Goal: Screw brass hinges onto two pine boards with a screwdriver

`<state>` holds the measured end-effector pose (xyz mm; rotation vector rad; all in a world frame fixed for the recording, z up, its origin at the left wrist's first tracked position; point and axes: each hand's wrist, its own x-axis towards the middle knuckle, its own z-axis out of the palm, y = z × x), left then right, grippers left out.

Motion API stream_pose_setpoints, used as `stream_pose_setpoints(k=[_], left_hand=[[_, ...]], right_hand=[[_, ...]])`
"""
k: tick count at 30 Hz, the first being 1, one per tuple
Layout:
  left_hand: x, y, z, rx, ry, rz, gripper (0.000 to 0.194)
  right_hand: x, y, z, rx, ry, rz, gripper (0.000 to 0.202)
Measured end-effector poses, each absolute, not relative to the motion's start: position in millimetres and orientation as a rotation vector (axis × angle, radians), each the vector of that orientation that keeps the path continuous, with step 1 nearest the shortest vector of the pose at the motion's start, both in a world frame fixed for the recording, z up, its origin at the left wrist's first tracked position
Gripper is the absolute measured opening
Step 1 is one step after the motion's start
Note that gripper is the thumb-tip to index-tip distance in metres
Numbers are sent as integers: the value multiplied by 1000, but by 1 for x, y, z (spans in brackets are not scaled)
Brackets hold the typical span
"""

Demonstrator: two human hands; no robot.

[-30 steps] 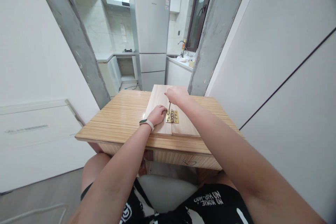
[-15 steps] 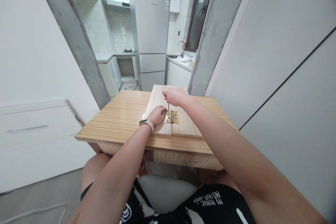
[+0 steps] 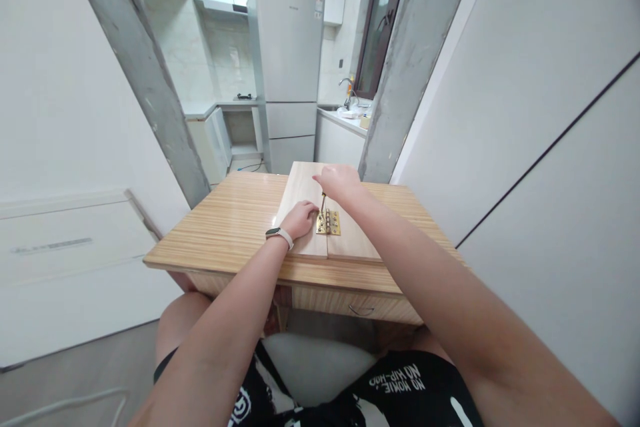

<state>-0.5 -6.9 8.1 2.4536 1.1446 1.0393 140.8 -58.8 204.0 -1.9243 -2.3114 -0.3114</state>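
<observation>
Right hand [image 3: 339,181] closed round screwdriver [image 3: 323,203], shaft leaning, tip at left leaf of brass hinge [image 3: 329,223]. Hinge spans seam between 2 boards [image 3: 301,181] on table [image 3: 235,213]. Left hand [image 3: 300,218] flat on left one, gripping nothing visible. Probably screw-driving; next turn wants straighter shaft, steady pressure.

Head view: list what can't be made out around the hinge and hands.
All in the head view:
Top of the thin tool: hidden by the right hand.
Tip of the tool, near the gold hinge: too small to tell whether it sits in a screw.
Part of the right board: covered by the right forearm.
</observation>
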Motion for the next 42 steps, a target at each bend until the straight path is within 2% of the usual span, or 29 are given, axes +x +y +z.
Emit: stream_pose_setpoints(k=[8, 14, 20, 25, 32, 42], left_hand=[[-1, -7, 8, 2447, 1146, 1044, 32], [-1, -5, 6, 2442, 1150, 1050, 34], [-1, -4, 4, 2445, 1138, 1061, 32], [0, -2, 3, 2458, 1140, 1067, 32], [-1, -3, 5, 2453, 1150, 1052, 32], [-2, -2, 2, 2455, 1150, 1052, 31]], right_hand=[[142, -54, 201, -1833, -2423, -313, 48], [143, -54, 205, -1730, -2617, -265, 28], [146, -51, 200, -1672, -2692, -321, 34], [140, -60, 199, -1801, -2430, -403, 58], [139, -61, 204, -1838, -2481, -409, 44], [146, -51, 199, -1672, -2654, -421, 32]])
